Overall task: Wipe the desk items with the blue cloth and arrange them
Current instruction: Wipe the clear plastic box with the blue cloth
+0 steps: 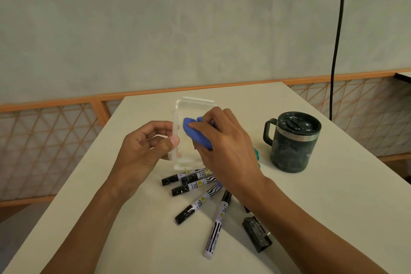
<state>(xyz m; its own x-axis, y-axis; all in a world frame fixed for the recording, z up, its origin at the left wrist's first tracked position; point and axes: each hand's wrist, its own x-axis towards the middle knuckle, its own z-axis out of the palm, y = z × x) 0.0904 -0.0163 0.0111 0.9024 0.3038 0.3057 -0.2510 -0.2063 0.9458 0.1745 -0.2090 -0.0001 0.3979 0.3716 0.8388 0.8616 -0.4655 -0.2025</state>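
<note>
My left hand (146, 142) grips the left edge of a clear plastic box (189, 107), holding it tilted above the desk. My right hand (224, 140) presses a bunched blue cloth (198, 134) against the inside of the box. Below the hands, several black-and-white markers (195, 184) lie fanned out on the white desk (133, 229). A dark green lidded mug (291, 142) stands upright to the right. A small black clip-like object (256, 237) lies near my right forearm.
A small teal item (256, 153) peeks out behind my right wrist, beside the mug. A black cable (337, 40) hangs down at the back right. The desk's far edge meets an orange-framed lattice railing (55, 131).
</note>
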